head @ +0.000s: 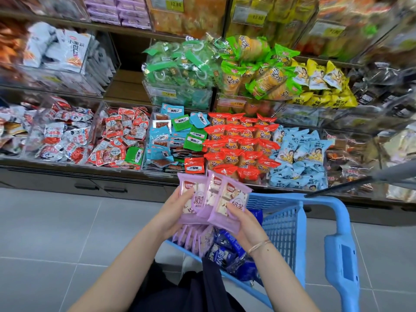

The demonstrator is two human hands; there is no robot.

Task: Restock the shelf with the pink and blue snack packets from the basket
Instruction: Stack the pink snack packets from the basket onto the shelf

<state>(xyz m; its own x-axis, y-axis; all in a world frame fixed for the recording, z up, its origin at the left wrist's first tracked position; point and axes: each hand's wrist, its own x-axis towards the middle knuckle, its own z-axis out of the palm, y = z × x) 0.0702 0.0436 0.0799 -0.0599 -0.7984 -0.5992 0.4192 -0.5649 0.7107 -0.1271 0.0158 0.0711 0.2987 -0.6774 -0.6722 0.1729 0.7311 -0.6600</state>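
Both hands hold a fanned stack of pink snack packets (216,199) above the blue basket (281,221). My left hand (174,212) grips the stack's left side, fingers curled behind it. My right hand (244,224) grips the right side, thumb on the front packet. More pink packets (193,239) stand upright in the basket just below, with dark blue packets (229,251) beside them to the right. The shelf (90,174) with clear bins of snacks stands directly ahead.
Clear bins hold red (238,149), light blue (299,158), green (180,70) and yellow (322,84) packets. Purple packets (117,10) lie on the top shelf at left. The basket's blue handle (342,248) rises at right. Grey tiled floor (56,233) spreads to the left.
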